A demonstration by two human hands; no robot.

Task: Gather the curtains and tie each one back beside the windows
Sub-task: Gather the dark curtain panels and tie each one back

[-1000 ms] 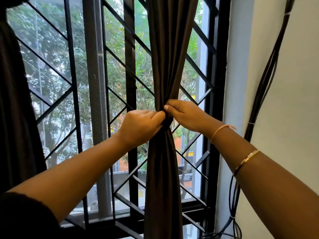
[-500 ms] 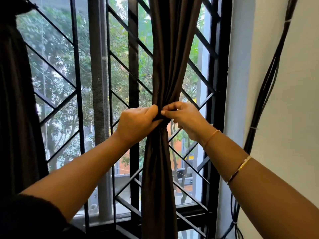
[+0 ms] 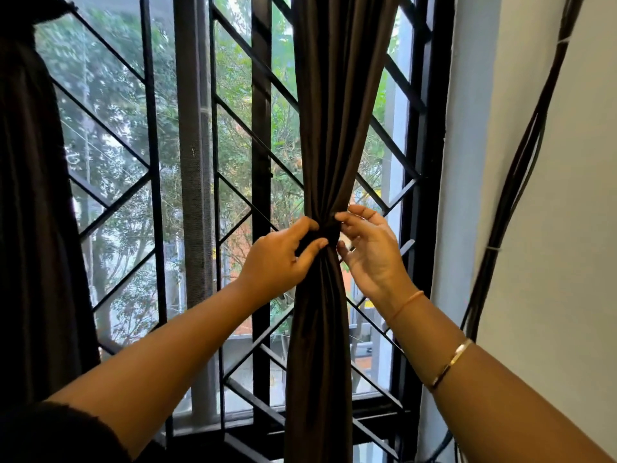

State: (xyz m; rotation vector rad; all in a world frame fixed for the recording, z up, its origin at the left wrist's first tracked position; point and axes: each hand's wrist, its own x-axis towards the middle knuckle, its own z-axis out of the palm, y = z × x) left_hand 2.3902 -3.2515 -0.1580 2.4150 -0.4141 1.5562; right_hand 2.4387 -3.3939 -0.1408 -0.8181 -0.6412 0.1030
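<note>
While left hand (image 3: 280, 259) pinches the cinched curtain (image 3: 320, 329) at frame centre, right hand (image 3: 370, 255) faces palm-in, fingers loosely apart, tips touching it.

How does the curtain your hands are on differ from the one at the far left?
The middle curtain is cinched to a narrow waist, pinched by the left hand and touched by the right hand; the left curtain has no hand on it. The middle curtain shows its full width against the window grille; the left curtain is cut off by the picture's edge. Both are dark fabric.
</note>
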